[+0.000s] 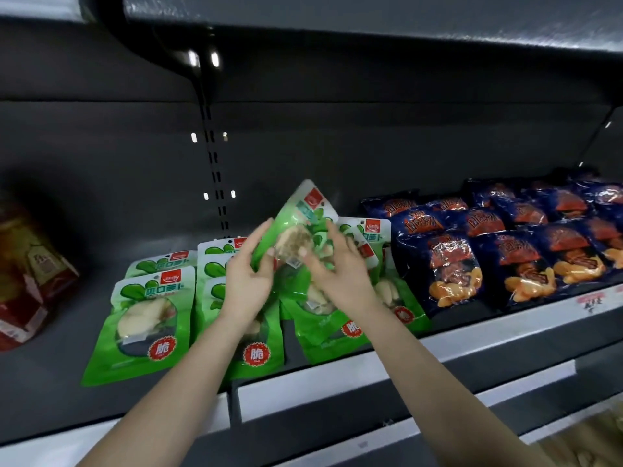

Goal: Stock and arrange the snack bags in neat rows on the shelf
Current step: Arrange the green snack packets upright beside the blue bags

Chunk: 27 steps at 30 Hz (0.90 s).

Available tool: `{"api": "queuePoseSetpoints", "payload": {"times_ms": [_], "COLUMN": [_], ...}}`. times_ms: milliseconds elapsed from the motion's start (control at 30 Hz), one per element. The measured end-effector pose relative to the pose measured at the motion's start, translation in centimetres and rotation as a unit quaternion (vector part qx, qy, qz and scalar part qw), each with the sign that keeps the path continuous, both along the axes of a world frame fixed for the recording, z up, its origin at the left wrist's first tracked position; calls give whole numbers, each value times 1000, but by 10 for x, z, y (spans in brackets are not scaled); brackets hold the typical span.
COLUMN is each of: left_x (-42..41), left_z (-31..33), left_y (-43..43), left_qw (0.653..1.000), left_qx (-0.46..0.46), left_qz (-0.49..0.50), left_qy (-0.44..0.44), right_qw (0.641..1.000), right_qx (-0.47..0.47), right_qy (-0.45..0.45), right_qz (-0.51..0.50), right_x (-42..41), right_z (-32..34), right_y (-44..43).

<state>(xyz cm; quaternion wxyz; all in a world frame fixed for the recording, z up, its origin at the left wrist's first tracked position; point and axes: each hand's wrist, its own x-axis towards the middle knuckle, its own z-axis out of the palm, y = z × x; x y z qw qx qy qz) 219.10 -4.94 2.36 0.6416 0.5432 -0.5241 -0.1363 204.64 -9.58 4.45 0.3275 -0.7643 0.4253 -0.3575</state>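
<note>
At least eight green radish bags [151,325] are counted, about a dozen blue crisp bags [441,264], one left hand [247,274], one right hand [337,271]

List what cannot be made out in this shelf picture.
Head view:
Print on the held green bag is motion-blurred.
Green bags behind it are partly hidden by the left hand and right hand.
Red packages are blurred and cut by the left edge.
Price label is too small.

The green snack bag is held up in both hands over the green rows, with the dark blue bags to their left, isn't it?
Nearly. The head view shows the dark blue bags to the right of the green rows, not the left. The left hand and right hand do hold the green snack bag over those rows.
</note>
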Motion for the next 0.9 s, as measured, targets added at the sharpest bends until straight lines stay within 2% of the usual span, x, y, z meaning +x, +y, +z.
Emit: {"api": "queuePoseSetpoints", "payload": {"times_ms": [33,100,167,200,300,400,467,533,700,900], "left_x": [-6,-18,-18,-17,-8,5,14,27,65,104], "left_z": [0,-4,-9,-11,-3,15,29,34,32,41], "left_y": [4,9,5,3,3,-1,-5,-3,34,86], "left_qw": [997,975,953,950,970,999,991,981,986,980], "left_qx": [-21,-38,-57,-72,-89,-17,66,97,122,123], "left_qz": [-14,-60,-92,-101,-95,39,60,36,46,129], "left_qy": [-77,-210,-283,-287,-205,-31,100,167,102,91], "right_qw": [999,994,975,967,973,982,977,973,975,981], "right_qx": [35,76,111,118,97,79,110,123,108,1], "right_qy": [-2,-77,-190,-222,-204,-172,-168,-162,-136,-45], "right_qz": [20,14,-27,-45,-52,14,74,108,140,189], "right_x": [8,20,24,25,19,10,9,14,51,109], "right_z": [-1,-2,2,4,13,21,23,19,8,17], "right_y": [4,7,5,2,-8,-14,-12,-8,8,38]}}
